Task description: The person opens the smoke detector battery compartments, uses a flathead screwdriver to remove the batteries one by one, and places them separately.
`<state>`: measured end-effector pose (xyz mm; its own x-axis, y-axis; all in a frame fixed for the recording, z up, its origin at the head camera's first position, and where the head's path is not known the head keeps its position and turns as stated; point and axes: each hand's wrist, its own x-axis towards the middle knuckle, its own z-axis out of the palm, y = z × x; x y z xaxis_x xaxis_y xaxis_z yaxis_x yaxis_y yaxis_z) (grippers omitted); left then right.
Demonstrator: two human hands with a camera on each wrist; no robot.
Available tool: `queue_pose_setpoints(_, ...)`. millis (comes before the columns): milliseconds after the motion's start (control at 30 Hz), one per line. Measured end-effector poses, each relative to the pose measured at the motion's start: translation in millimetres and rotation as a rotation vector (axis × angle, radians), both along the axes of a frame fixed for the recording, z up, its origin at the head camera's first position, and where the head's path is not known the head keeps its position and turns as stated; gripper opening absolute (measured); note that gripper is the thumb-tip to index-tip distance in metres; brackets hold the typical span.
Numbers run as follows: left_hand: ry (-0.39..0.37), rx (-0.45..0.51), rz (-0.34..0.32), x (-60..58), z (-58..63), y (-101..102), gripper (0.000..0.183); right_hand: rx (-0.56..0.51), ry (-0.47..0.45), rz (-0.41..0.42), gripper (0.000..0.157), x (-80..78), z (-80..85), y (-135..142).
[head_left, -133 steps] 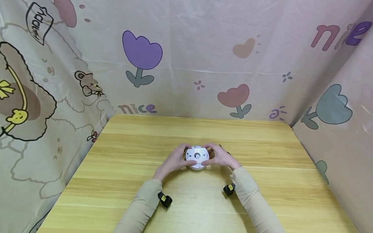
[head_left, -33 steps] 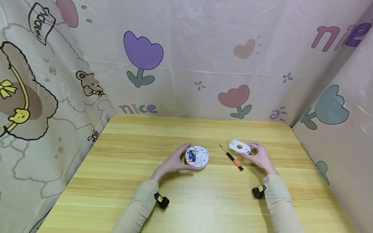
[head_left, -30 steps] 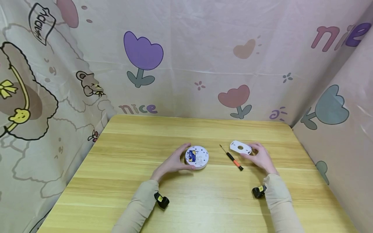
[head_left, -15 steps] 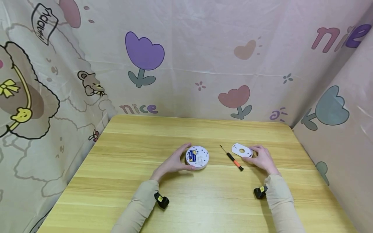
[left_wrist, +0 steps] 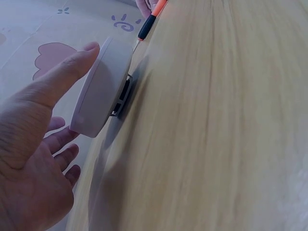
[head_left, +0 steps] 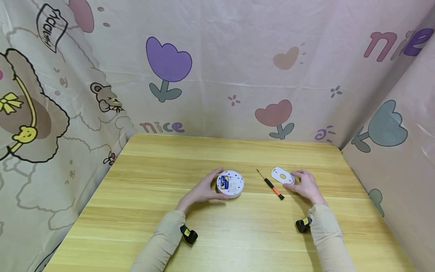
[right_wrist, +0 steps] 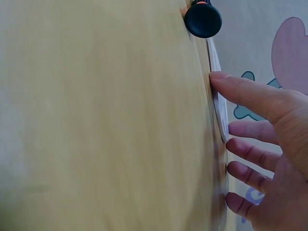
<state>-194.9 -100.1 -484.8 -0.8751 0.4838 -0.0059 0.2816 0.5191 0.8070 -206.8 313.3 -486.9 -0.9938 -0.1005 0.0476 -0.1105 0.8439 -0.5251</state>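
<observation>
Presently, the fingers of my left hand (head_left: 204,189) make a wide curve and hold the white round device (head_left: 235,186), the thumb at its near side and other fingers at its far side; this device is around the middle of the counter (head_left: 224,234), with a blue and yellow patch (head_left: 224,182) on its upper face. The fingers of my right hand (head_left: 304,186) are more narrow and pinch the right end of the white plate (head_left: 276,173), which lies low at the counter. Between device and plate lies the screwdriver (head_left: 268,183), its black and orange handle toward me
</observation>
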Motion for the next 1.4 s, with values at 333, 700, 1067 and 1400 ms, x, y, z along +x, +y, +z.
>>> queue_pose_setpoints(333, -0.007, -0.006, 0.004, 0.7, -1.3, -0.5, 0.113, -0.011, -0.006, -0.001, 0.078, 0.7, 0.2, -0.5)
queue_pose_setpoints(700, -0.007, -0.005, 0.005, 0.8, -2.1, 0.0, 0.113, -0.084, 0.028, -0.034, 0.08, 2.7, 0.7, -5.3)
queue_pose_setpoints(1067, -0.008, -0.008, 0.003, 0.5, -2.9, 0.2, 0.113, -0.089, 0.026, 0.026, 0.039, 8.0, 7.6, -18.6)
queue_pose_setpoints(1400, -0.007, -0.006, 0.002, 0.4, -4.4, 0.7, 0.113, -0.067, -0.079, 0.13, 0.024, 12.3, 13.8, -35.5)
